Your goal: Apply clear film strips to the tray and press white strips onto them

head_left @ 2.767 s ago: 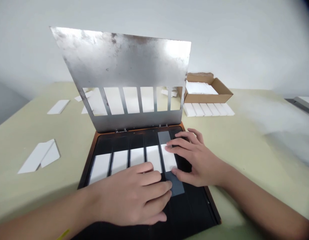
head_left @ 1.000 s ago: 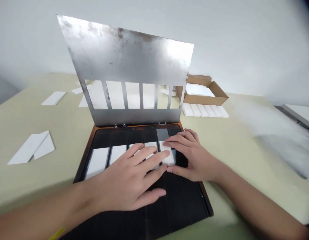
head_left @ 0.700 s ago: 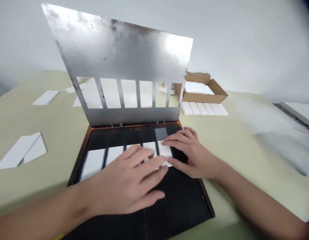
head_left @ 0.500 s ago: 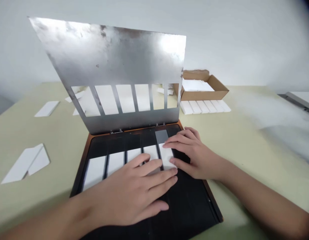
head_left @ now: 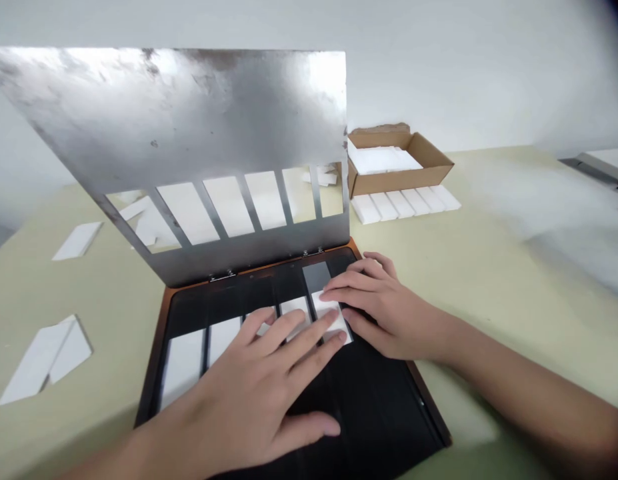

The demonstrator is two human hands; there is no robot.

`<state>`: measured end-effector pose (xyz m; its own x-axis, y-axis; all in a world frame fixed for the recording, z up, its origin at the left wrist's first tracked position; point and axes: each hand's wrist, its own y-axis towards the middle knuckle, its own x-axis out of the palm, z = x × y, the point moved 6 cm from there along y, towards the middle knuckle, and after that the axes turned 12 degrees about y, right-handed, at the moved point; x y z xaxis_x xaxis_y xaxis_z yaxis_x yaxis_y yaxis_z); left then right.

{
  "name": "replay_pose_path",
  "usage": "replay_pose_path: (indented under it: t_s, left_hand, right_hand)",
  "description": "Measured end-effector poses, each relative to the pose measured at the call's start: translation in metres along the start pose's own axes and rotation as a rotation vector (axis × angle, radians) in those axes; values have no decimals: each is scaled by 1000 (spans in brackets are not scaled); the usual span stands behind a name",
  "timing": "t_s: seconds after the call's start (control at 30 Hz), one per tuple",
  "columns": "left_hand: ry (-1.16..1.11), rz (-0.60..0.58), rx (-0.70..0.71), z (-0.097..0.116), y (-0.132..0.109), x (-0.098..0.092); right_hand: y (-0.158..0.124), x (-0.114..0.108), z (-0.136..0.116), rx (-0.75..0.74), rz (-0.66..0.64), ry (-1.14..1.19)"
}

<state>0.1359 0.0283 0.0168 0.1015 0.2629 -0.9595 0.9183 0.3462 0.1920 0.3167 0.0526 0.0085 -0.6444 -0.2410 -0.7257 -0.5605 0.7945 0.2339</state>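
Note:
A row of white rectangular cards (head_left: 183, 363) lies in the black recessed base (head_left: 379, 400) of a hinged frame. My left hand (head_left: 269, 380) is spread over the row, fingers apart, covering parts of several cards. Its middle fingertips rest on the rightmost card (head_left: 333, 327). From the right, my right hand (head_left: 389, 307) reaches to this same card. Its forefinger touches the card's upper part, and its thumb is by the right edge. Above that card a grey strip (head_left: 317, 275) shows. The raised metal lid (head_left: 213, 113) has a row of rectangular openings.
A cardboard box (head_left: 401, 180) with white sheets inside stands at the back right, and a row of white pieces (head_left: 406, 203) lies before it. Loose white pieces (head_left: 39, 363) lie on the left of the pale table (head_left: 489, 253). A grey-edged object (head_left: 606, 167) is at the far right.
My left hand's fingertips have moved up onto the rightmost card. The right hand stays at that card, its thumb slightly higher. The camera view has shifted, so the lid appears further left.

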Motion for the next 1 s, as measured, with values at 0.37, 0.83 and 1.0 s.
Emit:
replay_pose_path:
  t_s: [0.37,0.83,1.0]
  left_hand:
    - [53,-8,-81,-3,-2,4]
    - [-58,67,57,8,3,-5]
    - [-52,27,-1,6,3,-4]
  right_hand:
    - [2,0,3,-21,40,-20]
    - [5,3,2,-27,146,-121]
    - [9,5,3,-39,190,-130]
